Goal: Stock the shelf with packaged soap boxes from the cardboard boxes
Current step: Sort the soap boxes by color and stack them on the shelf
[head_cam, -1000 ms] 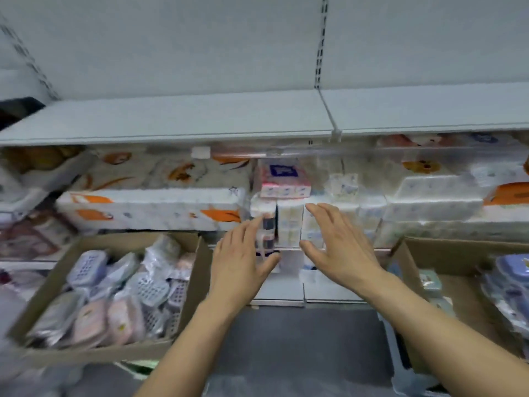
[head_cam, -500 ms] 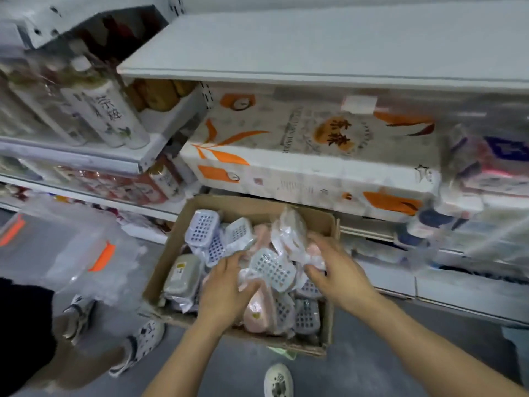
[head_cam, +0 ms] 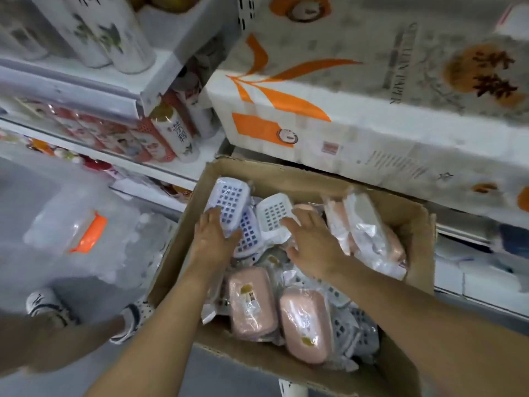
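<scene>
While both hands reach down into it, an open cardboard box (head_cam: 183, 253) sits low in front of the shelf (head_cam: 160, 164), filled with soap boxes wrapped in clear plastic. The left hand (head_cam: 213, 239) curls its fingers around a pale purple soap box (head_cam: 227, 203) with a grid of square holes; this box stands tilted at the far left of the carton, its long axis running away from the viewer toward the shelf. The right hand (head_cam: 313, 245) lies flat with straight, spread fingers, its fingertips touching a white grid-topped soap box (head_cam: 273, 212) just beside the purple one; it grips nothing. Nearer the viewer, two pink soap boxes (head_cam: 252, 302) lie side by side, long axes pointing roughly toward the viewer. More pink wrapped ones lean against the carton's right wall. Above, large white and orange paper packs (head_cam: 357, 110) fill the shelf.
</scene>
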The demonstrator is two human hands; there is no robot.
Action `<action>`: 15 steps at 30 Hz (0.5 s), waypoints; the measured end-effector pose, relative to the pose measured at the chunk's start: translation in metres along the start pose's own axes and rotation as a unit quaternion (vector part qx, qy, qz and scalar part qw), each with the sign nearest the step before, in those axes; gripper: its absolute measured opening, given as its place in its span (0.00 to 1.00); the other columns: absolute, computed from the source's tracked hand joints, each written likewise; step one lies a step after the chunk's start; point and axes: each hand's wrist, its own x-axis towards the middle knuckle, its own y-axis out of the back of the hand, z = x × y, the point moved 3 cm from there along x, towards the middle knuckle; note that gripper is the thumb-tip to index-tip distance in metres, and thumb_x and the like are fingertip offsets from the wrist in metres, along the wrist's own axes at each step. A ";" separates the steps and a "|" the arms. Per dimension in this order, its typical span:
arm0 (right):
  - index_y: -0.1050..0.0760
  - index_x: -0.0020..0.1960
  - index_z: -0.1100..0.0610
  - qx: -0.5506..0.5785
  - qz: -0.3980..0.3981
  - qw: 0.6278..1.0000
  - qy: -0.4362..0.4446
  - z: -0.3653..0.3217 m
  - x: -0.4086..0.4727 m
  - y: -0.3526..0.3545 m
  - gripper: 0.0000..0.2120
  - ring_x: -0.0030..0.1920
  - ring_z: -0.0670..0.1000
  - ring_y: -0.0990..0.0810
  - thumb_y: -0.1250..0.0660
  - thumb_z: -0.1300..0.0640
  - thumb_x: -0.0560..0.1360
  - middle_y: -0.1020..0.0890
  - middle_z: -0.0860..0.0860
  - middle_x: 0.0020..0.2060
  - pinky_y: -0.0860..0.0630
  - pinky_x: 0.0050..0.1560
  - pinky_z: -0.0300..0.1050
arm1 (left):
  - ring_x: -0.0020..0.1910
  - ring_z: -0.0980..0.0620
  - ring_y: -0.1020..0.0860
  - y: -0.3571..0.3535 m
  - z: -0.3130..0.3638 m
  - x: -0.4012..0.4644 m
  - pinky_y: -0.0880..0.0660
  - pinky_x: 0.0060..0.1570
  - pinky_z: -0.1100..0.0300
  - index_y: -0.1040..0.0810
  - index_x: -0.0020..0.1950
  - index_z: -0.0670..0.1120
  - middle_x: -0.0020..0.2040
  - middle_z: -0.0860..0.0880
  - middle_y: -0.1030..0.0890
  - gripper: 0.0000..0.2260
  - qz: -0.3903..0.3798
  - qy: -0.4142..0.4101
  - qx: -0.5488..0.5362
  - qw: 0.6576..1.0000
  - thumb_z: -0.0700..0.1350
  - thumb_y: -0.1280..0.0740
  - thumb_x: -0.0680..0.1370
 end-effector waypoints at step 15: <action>0.35 0.67 0.57 -0.108 0.026 0.992 0.063 0.007 0.037 -0.014 0.19 0.61 0.58 0.29 0.37 0.55 0.78 0.26 0.54 0.63 0.26 0.54 0.52 | 0.61 0.40 0.27 -0.015 0.004 0.042 0.27 0.54 0.47 0.34 0.66 0.41 0.63 0.41 0.27 0.20 0.035 -0.073 0.206 0.975 0.48 0.34 0.79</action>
